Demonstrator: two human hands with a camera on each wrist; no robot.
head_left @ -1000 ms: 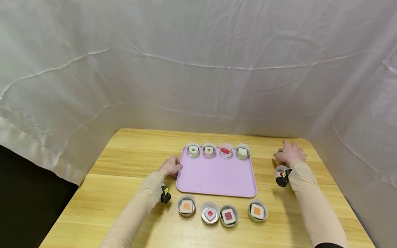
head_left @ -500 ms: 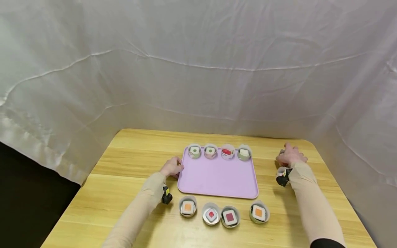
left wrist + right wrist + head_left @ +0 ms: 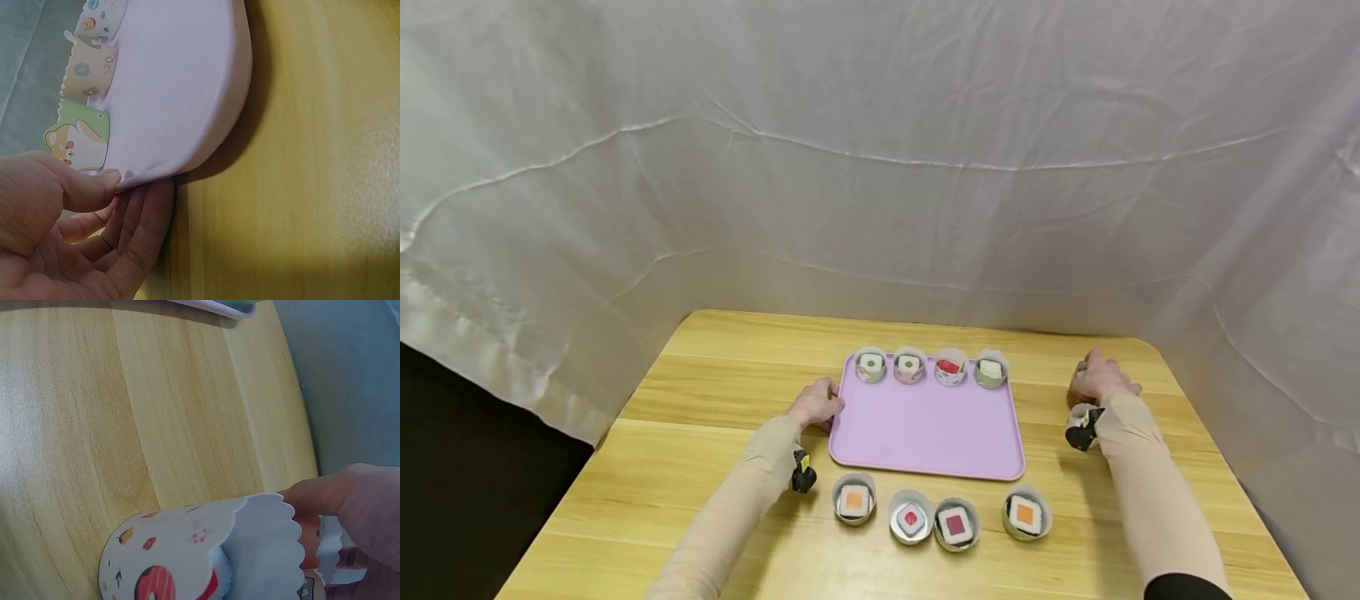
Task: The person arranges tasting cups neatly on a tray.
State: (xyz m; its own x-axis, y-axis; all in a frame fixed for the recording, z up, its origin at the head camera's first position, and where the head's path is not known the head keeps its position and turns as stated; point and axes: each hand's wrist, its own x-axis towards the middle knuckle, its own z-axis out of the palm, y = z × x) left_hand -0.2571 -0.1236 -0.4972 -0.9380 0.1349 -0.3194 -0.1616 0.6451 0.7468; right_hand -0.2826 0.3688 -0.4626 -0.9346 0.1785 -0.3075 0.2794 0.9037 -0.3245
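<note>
At the left side of the lilac tray [image 3: 925, 429], my left hand [image 3: 814, 403] pinches the rim. In the left wrist view its thumb lies on top and its fingers are underneath. Far right on the table, my right hand [image 3: 1103, 379] grips an orange-brown paper cup [image 3: 307, 534] with a scalloped rim, thumb on the near side and fingers on the far side. The hand hides most of this cup and its contents. Just in front of it, partly under my wrist, stands a white patterned paper cup [image 3: 169, 553] with a red-and-white piece inside.
Along the tray's back edge stand several paper cups [image 3: 871, 375] holding small sushi-like pieces. In front of the tray, more filled cups [image 3: 853, 502] stand in a loose row, two of them side by side [image 3: 955, 533]. A grey curtain [image 3: 910, 208] hangs behind the table.
The right hand's fingers, spread before, have curled down around the cup, and the hand has sunk slightly. The left hand stays at the tray's rim, and the tray and cups keep their places.
</note>
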